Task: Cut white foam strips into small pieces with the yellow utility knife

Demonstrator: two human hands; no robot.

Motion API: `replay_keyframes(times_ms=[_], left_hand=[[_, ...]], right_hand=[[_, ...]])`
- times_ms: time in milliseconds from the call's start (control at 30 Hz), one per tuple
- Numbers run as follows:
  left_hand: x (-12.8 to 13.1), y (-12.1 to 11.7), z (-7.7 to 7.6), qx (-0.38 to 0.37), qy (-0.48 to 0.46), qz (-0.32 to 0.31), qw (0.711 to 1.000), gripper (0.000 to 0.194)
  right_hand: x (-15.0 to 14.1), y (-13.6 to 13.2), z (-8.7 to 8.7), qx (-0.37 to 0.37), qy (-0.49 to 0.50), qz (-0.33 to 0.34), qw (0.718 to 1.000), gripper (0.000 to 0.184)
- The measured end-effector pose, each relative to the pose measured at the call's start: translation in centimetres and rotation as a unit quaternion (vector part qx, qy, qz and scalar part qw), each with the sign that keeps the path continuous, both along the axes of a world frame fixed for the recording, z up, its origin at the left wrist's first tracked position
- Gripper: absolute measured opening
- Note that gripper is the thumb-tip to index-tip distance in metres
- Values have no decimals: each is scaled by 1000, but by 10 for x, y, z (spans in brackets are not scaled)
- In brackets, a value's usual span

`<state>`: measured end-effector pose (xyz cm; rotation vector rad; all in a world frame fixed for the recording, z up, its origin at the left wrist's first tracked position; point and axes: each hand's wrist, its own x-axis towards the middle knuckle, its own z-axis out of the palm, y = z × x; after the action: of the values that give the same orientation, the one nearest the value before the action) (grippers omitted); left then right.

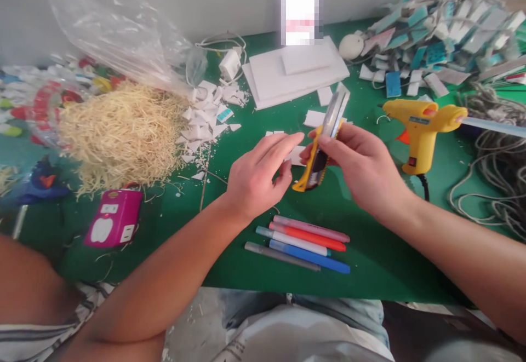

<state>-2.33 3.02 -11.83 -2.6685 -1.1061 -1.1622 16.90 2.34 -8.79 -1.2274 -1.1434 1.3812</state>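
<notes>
My right hand [367, 167] grips a yellow and black utility knife [318, 156], tilted with its metal end pointing up and away from me. Close to its left side is my left hand [263, 170], fingers loosely stretched and thumb apart, holding nothing. Small white foam pieces [315, 118] lie on the green table just beyond the knife, some partly hidden behind my hands. Below my hands, several markers rest side by side, among them a red marker [308, 236] and a blue marker [310, 256].
A yellow glue gun [423, 132] stands at the right near tangled grey cord [472, 187]. White foam sheets [263, 80] lie at the back. Shredded straw [123, 132], white scraps [201, 124] and a magenta power socket [115, 218] are at left. Another person's arm [33, 291] shows lower left.
</notes>
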Motion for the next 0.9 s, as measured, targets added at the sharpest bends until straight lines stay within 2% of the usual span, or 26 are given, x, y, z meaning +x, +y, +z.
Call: replay_keyframes(times_ms=[133,200,267,300,433,533,667,833,900], left_hand=[[-3,3,-3,-31,47,8,998,20],[-3,5,-7,-45,86,7,995,15],[-3,7,-10,-60,116,9,991,15],[-2,8,-11,-67,126,8,990,15],[-3,12,-14,-72,134,-3,988,15],[-4,12,-15,-67,132,3,989,16],[-4,12,-16,-73,132,2,989,18],[-4,12,-16,-84,127,-3,988,18],[-4,12,-16,-91,126,-5,988,18]], right_hand=[[7,6,10,11,-68,-26,997,22],[8,8,15,13,-80,-48,996,44],[8,9,17,18,-91,-68,993,56],[7,8,18,26,-98,-76,992,53],[5,6,16,62,-103,-108,987,14],[8,8,15,31,-43,-83,995,13],[15,15,12,-6,65,-27,998,33],[23,20,6,34,98,53,993,37],[24,21,5,38,109,45,992,38]])
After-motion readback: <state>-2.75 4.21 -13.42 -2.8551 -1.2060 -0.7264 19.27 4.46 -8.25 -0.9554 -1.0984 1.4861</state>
